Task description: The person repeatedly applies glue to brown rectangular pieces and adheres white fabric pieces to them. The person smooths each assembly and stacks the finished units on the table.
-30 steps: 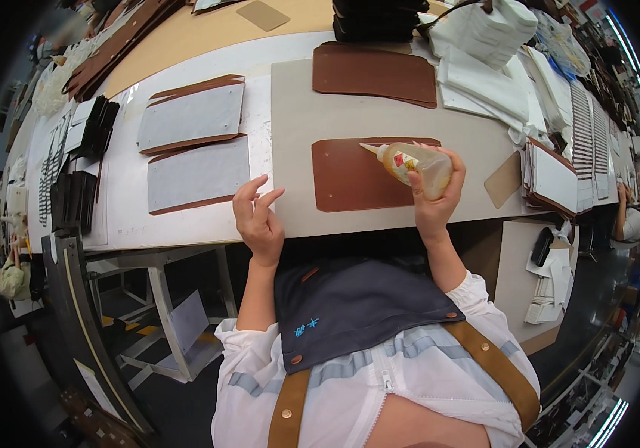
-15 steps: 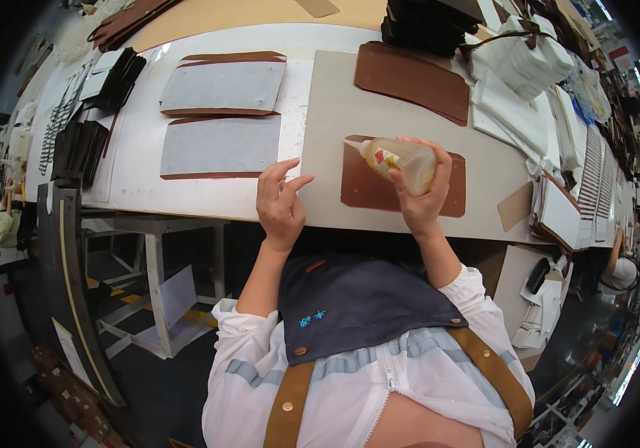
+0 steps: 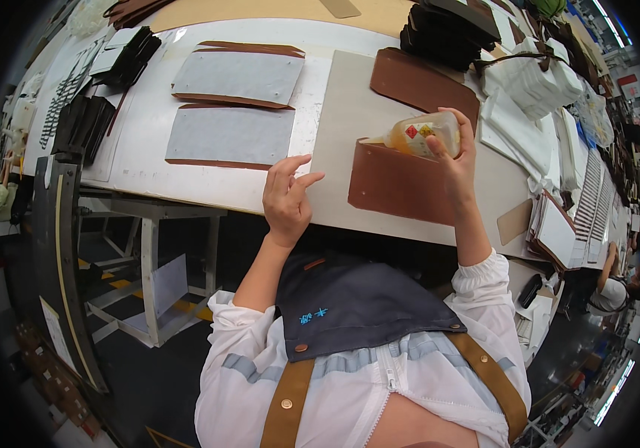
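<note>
Amber glue bottle (image 3: pixel 418 134) in right hand (image 3: pixel 456 160) — nozzle over brown leather piece (image 3: pixel 402 183)

A long white worktable (image 3: pixel 148 142) carries a grey board (image 3: pixel 350 127). On the board lie two brown leather panels: one (image 3: pixel 398 183) at its near edge, another (image 3: pixel 424 82) at its far end. Left of the board lie two grey-lined leather pieces (image 3: pixel 230 136), one behind the other. Right of the board sit folded white cloths (image 3: pixel 529 89). Black pieces (image 3: pixel 129 56) are stacked far left of it.
</note>
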### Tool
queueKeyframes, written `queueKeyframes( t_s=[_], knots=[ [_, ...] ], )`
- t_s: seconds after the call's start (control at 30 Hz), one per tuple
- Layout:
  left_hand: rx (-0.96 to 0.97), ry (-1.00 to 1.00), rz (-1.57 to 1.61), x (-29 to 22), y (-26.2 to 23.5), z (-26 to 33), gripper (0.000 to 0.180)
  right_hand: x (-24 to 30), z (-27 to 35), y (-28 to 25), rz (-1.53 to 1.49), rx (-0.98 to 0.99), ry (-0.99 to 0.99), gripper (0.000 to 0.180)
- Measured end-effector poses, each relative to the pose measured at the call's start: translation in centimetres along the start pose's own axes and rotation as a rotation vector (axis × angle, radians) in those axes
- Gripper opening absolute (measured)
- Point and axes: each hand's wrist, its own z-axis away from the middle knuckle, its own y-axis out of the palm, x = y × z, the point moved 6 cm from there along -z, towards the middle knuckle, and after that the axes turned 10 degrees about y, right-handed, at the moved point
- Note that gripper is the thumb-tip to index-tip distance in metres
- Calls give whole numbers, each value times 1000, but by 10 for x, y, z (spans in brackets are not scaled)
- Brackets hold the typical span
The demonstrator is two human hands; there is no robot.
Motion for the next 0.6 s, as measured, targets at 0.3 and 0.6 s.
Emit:
queueKeyframes(
  t_s=[0.3, 0.6],
  knots=[
    [27, -23, 10, 2, 1, 4, 44, -1, 4, 1, 70, 52, 9, 58],
    [4, 5, -33, 0, 2, 1, 39, -14, 33, 2, 28, 188, 77, 59]
  ],
)
